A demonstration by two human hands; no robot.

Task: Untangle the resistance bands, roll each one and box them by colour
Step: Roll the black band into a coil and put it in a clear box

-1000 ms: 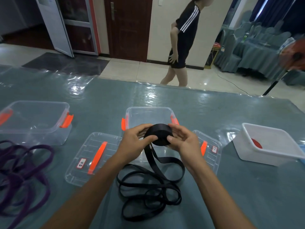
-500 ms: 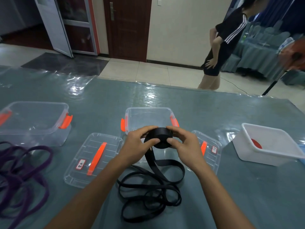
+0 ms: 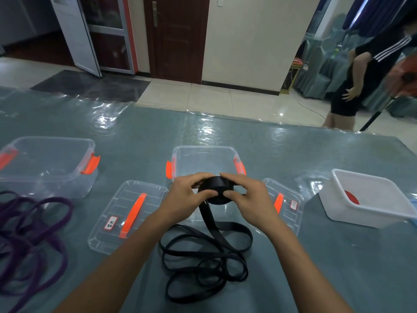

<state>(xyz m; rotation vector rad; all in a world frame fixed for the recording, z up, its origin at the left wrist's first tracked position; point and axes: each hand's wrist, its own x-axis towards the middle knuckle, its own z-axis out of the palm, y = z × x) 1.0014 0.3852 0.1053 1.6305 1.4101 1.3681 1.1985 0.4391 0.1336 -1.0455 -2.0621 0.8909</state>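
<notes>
Both hands are raised over the table [image 3: 316, 256], just in front of the middle clear box [image 3: 204, 154]. The left hand [image 3: 187, 195] and right hand [image 3: 248, 199] each curl thumb and fingers round a black roll [image 3: 216, 193] of resistance band, pinching it from either side; the roll is held clear of the table. A flat black tail drops from the roll to a loose black tangle [image 3: 203, 256] lying between the forearms. Purple bands [image 3: 33, 233] are heaped at far left, well apart. A second clear box [image 3: 45, 154] stands at left, with orange latches and its lid off. Two clear lids lie flat: the left lid [image 3: 117, 199] beside the left wrist, the right lid [image 3: 291, 213] partly hidden behind the right hand. Each lid has an orange handle and a small red-edged white label; the handwriting is too small to read. A white tub [image 3: 370, 199] at right holds a red object [image 3: 352, 196]. A person in black [image 3: 361, 75] stands beyond the table.
</notes>
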